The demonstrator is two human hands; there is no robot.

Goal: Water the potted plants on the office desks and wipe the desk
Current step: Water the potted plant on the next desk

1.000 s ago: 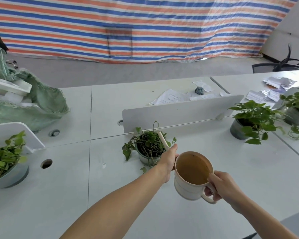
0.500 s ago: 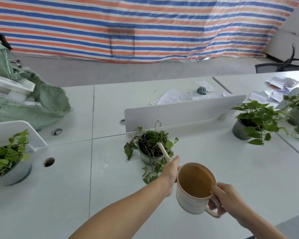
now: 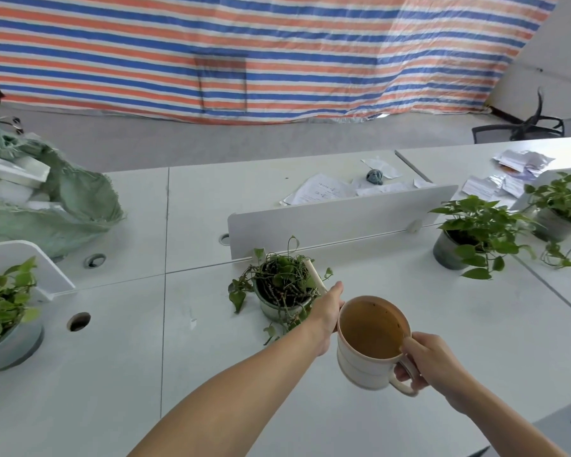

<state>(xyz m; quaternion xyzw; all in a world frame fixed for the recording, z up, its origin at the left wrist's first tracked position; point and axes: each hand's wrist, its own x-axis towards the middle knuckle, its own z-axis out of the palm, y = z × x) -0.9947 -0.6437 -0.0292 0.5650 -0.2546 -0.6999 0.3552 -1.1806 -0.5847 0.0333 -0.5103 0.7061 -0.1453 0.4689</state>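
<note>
A cream watering can (image 3: 360, 367) shaped like a large mug, with brownish water inside, hangs over the white desk (image 3: 393, 268). My right hand (image 3: 432, 361) grips its handle. My left hand (image 3: 327, 311) holds its far side at the base of the spout (image 3: 314, 275); those fingers are hidden behind the can. The spout reaches over a small grey pot with a sparse trailing plant (image 3: 277, 291) in the middle of the desk. A leafy plant in a dark pot (image 3: 475, 232) stands at the right, another plant (image 3: 564, 206) beyond it, and a third plant (image 3: 4, 301) at the far left.
A low white divider (image 3: 337, 222) stands just behind the middle pot. Loose papers (image 3: 323, 191) lie on the far desk. A green sack (image 3: 63, 199) fills the left desk. Cable holes (image 3: 78, 321) dot the desktop. An office chair (image 3: 524, 127) stands at the back right.
The can and both hands have dropped slightly and come nearer to me. The spout stays over the middle pot, and both hands keep their hold.
</note>
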